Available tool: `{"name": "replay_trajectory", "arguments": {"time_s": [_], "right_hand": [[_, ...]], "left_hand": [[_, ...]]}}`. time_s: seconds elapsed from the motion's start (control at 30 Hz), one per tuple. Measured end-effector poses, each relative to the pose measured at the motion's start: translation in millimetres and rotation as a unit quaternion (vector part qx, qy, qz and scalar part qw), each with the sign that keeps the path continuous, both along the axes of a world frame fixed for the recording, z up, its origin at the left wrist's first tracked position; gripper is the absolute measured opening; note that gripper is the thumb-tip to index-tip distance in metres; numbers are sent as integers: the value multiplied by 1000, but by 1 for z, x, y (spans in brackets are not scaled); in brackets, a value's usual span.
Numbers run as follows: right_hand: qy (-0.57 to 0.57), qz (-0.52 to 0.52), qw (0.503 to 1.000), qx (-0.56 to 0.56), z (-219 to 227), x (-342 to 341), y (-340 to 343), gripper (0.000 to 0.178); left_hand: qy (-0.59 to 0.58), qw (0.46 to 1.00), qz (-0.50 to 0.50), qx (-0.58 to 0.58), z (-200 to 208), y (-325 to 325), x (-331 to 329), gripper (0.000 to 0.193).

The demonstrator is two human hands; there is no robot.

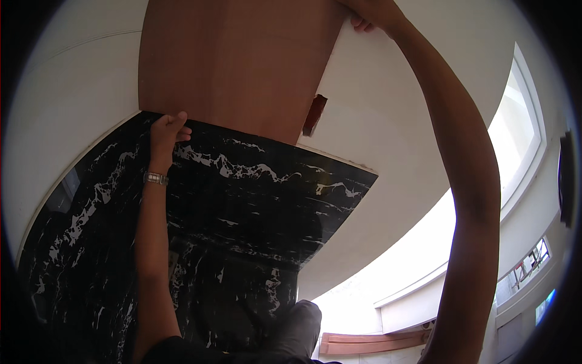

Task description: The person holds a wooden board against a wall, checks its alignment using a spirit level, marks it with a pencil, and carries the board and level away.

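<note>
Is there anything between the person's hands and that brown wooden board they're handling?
Nothing visible. The left hand rests right on the lower edge of the brown board, above the black marbled panel. The right hand grips the board's upper right edge directly.
</note>
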State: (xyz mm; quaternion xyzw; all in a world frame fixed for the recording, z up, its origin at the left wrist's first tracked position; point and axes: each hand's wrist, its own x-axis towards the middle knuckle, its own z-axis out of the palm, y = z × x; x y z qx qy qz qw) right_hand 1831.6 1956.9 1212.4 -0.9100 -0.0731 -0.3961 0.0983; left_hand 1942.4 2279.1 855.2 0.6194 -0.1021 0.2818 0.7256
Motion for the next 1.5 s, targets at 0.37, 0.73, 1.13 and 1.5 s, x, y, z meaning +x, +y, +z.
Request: {"name": "replay_trajectory", "arguments": {"time_s": [0.37, 0.73, 1.13, 1.5], "right_hand": [[19, 3, 1000, 22, -14, -2, -2, 46], [9, 333, 927, 171, -19, 8, -51, 31], [-78, 298, 950, 56, -28, 18, -61, 28], [-54, 176, 982, 45, -18, 0, -43, 48]], "left_hand": [[-223, 948, 198, 113, 114, -68, -44, 39], [-290, 746, 525, 288, 264, -126, 15, 64], [-273, 792, 474, 271, 266, -141, 4, 64], [-286, 802, 461, 248, 261, -135, -4, 60]]}}
